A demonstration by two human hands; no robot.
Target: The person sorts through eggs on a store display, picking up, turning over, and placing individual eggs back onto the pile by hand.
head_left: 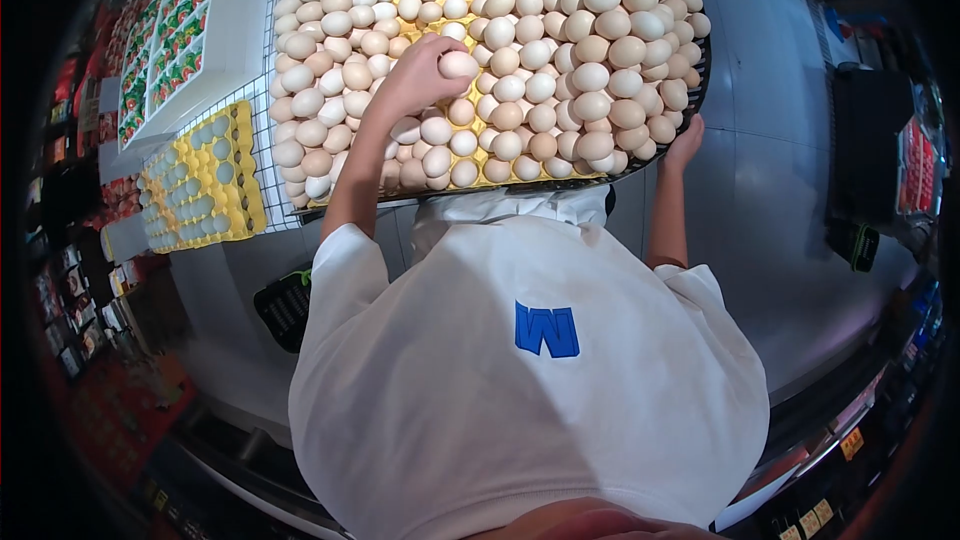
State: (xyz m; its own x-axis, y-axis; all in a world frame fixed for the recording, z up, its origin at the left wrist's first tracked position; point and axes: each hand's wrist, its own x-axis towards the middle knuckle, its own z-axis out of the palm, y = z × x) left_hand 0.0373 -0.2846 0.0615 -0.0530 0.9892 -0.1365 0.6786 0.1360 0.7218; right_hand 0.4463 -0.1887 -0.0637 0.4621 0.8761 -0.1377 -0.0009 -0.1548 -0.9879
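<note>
An egg (457, 65) is between the thumb and fingers of my left hand (425, 75), just above a yellow egg tray (408, 10). The tray runs as a strip through the middle of a wide heap of brown and cream eggs (600, 50). Some of its cups hold eggs and others show bare. The heap lies in a big black basket (708, 50) in front of my body. At the basket's near right corner, my right hand (684, 147) is closed against the outer rim, its fingers partly hidden.
Left of the basket runs a white wire grid (262, 130). Beyond it lie yellow trays of pale bluish eggs (200, 180) and a white display with green-and-red packs (170, 40). A dark object with a green edge (285, 305) is on the grey floor (760, 90). Shelves line both sides.
</note>
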